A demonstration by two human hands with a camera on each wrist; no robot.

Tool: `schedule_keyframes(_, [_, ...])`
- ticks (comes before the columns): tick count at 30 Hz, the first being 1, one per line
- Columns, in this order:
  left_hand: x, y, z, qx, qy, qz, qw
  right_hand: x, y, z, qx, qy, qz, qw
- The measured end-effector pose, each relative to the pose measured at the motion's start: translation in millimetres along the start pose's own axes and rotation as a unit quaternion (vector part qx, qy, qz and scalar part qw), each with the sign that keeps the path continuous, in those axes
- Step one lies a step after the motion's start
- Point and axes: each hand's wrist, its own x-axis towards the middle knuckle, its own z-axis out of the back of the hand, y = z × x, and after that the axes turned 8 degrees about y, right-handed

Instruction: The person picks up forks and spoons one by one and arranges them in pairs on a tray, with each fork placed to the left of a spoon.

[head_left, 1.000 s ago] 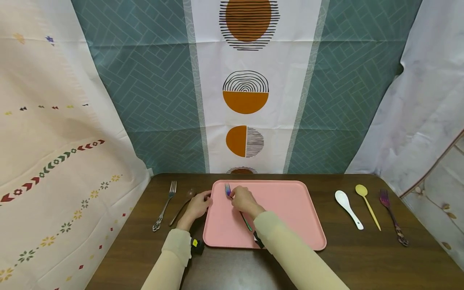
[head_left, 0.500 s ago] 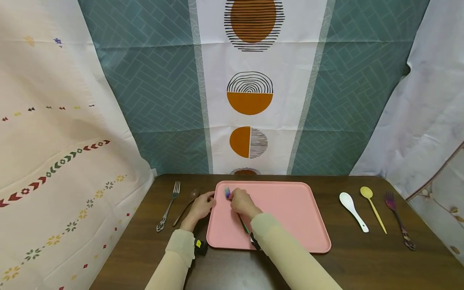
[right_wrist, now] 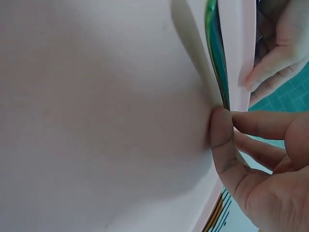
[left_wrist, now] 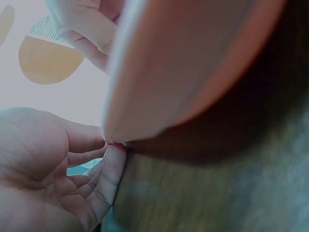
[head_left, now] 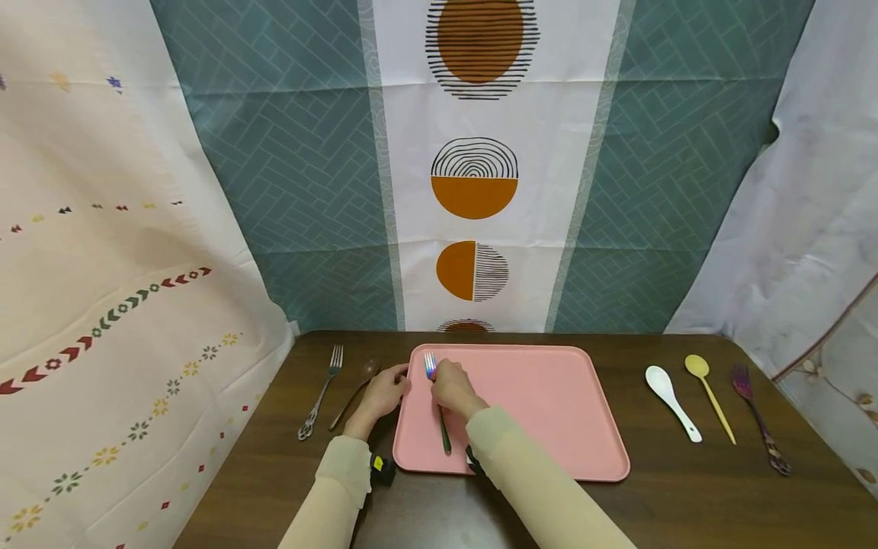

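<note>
My right hand [head_left: 453, 386] pinches a rainbow-coloured fork [head_left: 445, 436] over the left part of a pink tray [head_left: 535, 412]. Its tines point away from me and the handle toward me. In the right wrist view, thumb and forefinger close on the iridescent green-blue fork handle [right_wrist: 219, 53], just over the tray surface [right_wrist: 120, 121]. At the tray's left edge is my left hand [head_left: 382, 393]. The left wrist view shows the thumb and fingertips of that left hand [left_wrist: 58, 174] pinching the corner of the tray rim [left_wrist: 125, 106].
Left of the tray lie a silver fork [head_left: 318, 396] and a brown spoon [head_left: 353, 400]. On the right are a white spoon [head_left: 672, 404], a yellow spoon [head_left: 712, 398] and a purple fork [head_left: 760, 419]. Patterned cloths [head_left: 329, 191] hang behind the brown table [head_left: 233, 488].
The fork has turned in my right hand, its handle end swinging left so it lies straighter along the tray's left side. My right hand shifted slightly left; my left hand stays at the rim.
</note>
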Motion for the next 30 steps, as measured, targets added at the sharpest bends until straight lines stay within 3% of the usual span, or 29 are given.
schedule_keyframes(12, [-1.2,-0.6,-0.8,0.004,-0.005,-0.005,1.0,1.9,5.7,-10.7,0.061,-0.021,-0.019,0.998])
schedule_keyframes(30, [-0.7,1.0,-0.8,0.007,-0.001,-0.008,0.9999,3.4,10.0,-13.8,0.07,-0.011,-0.031,0.997])
